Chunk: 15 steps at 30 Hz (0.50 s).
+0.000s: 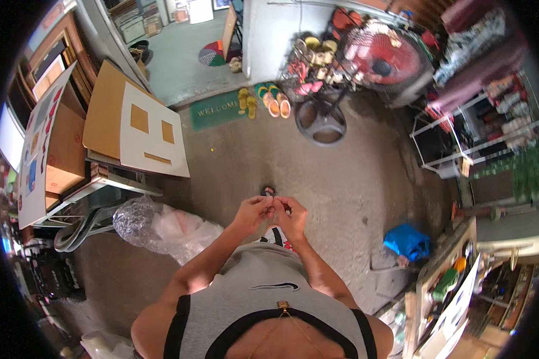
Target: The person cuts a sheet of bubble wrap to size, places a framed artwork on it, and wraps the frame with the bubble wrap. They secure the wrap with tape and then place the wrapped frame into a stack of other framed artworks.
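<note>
Two hands meet in front of the person's chest, above a grey concrete floor [353, 179]. The left hand [253, 212] and the right hand [291, 215] are both curled, fingertips pinched together on a small object [269, 192] that sticks up between them. It looks dark with a pale tip, too small to tell its kind. A clear plastic bag [161, 226] lies on the floor to the left, near a stack of cardboard sheets [135, 128]. A blue bag [406, 241] sits to the right, and a red fan [380, 60] stands farther off.
</note>
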Motion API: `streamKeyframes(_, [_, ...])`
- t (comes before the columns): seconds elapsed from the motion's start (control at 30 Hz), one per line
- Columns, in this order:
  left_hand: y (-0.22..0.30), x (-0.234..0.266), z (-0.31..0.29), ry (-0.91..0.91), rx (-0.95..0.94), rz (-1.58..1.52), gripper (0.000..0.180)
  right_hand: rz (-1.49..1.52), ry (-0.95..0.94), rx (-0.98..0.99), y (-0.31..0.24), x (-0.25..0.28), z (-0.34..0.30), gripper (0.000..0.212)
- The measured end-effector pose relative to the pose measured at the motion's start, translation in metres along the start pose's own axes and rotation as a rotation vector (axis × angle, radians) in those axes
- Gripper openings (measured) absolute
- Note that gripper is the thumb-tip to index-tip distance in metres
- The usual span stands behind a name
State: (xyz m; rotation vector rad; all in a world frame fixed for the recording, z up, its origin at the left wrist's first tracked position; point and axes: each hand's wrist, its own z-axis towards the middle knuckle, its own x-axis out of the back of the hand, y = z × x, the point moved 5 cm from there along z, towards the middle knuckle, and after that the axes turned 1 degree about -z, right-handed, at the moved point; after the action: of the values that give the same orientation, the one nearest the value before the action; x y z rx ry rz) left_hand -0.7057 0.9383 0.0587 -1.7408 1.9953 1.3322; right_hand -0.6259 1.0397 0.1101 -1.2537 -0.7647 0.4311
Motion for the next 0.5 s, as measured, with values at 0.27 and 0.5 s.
streamKeyframes(0.27, [0.182, -0.011, 0.1, 0.133, -0.408, 0.063, 0.022, -0.028, -0.348, 0.244, -0.031, -0.093, 0.229, 0.016])
streamKeyframes(0.5, [0.326, 0.048, 0.187, 0.284, -0.527, -0.144, 0.018, 0.066, -0.553, 0.505, -0.054, -0.216, 0.382, 0.015])
